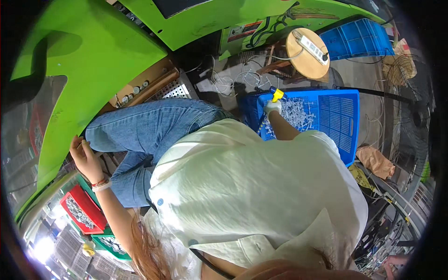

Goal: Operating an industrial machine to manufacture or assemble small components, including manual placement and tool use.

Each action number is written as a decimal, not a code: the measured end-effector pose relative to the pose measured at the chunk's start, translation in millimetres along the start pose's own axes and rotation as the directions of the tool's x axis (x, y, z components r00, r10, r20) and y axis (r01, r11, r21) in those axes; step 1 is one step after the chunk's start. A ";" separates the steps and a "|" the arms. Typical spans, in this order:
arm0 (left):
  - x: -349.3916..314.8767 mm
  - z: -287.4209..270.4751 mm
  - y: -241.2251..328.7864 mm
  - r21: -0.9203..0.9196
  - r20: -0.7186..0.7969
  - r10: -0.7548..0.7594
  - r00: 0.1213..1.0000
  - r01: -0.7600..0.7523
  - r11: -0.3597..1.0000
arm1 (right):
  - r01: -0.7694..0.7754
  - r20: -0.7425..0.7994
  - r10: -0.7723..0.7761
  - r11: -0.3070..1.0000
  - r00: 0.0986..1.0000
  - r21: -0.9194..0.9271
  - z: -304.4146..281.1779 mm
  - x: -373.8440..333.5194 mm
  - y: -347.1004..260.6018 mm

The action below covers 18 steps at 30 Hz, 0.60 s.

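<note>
My right hand (272, 108), in a white glove, is closed around a yellow and blue air blow gun (278, 94). It reaches over the near side of a blue plastic crate (355, 109). Many small pale metal parts (295, 115) lie heaped in that crate. A thin striped hose seems to run down beneath the glove. On the other side, my bare left hand (86, 160) is raised beside my knee, close to the green machine panel. Its fingers are loosely bent and apart, and nothing shows in them.
A round wooden stool (305, 65) carries a white power strip (311, 49). Behind it stands another blue crate (359, 39). A red bin (86, 212) and a green bin (112, 246) hold metal parts. Green machine panels (88, 56) rise in front; loose cables cross the floor.
</note>
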<state>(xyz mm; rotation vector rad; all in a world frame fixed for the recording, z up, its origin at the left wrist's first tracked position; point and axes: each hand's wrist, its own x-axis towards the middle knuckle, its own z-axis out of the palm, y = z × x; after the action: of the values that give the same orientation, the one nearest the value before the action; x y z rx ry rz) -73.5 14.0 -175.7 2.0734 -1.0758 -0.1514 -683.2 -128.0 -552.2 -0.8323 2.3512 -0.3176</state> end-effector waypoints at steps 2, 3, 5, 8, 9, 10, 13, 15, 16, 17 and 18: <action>0.3 4.7 3.0 -0.019 0.019 0.011 1.000 -0.011 1.000 | 0.029 -0.017 -0.029 1.000 0.999 -0.002 7.2 3.5 6.8; 0.9 6.2 4.1 -0.063 0.036 0.026 0.999 -0.024 0.998 | 0.021 -0.020 -0.020 1.000 1.000 0.021 10.1 5.1 9.6; 1.4 8.7 4.9 -0.036 0.027 0.025 0.999 -0.024 0.999 | 0.020 -0.019 -0.019 0.999 1.000 0.044 14.3 6.4 10.6; 0.1 8.3 2.7 -0.044 0.030 0.014 0.999 -0.013 0.999 | 0.137 -0.049 -0.135 0.990 0.990 0.036 0.1 -1.1 4.5; -1.0 7.0 1.2 -0.054 0.036 0.003 0.999 -0.001 0.999 | -0.002 -0.035 0.003 0.999 0.999 0.045 -4.2 -6.4 -4.3; -2.3 4.8 -0.2 -0.037 0.029 -0.004 1.000 0.005 0.999 | 0.121 -0.007 -0.122 0.991 0.993 -0.059 -23.4 -11.9 -8.1; -7.2 -5.2 -8.2 -0.011 0.002 -0.042 0.999 0.042 0.999 | 0.278 -0.434 -0.433 0.884 0.790 -0.375 -65.0 -41.7 -33.2; -10.5 -14.1 -18.5 0.005 -0.057 -0.019 0.998 0.019 1.000 | 0.487 -0.272 -0.598 0.787 0.754 -0.378 -97.3 -58.9 -52.0; -12.7 -19.3 -26.2 0.018 -0.083 -0.018 0.996 0.020 1.000 | 0.582 -0.242 -0.667 0.738 0.705 -0.340 -102.1 -69.5 -63.4; -14.7 -25.1 -35.7 0.005 -0.090 -0.048 0.995 0.049 0.999 | 0.671 -0.214 -0.735 0.676 0.643 -0.305 -102.9 -78.1 -77.3; -16.8 -28.8 -48.1 0.049 -0.109 -0.087 0.990 0.093 0.994 | 0.737 -0.103 -0.755 0.655 0.648 -0.166 -98.1 -84.9 -94.8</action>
<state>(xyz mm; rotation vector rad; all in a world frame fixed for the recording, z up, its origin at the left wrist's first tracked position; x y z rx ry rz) -40.9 59.5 -192.8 2.1538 -0.9318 -0.0561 -646.5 -145.5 -396.7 -1.9023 2.0448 -0.6160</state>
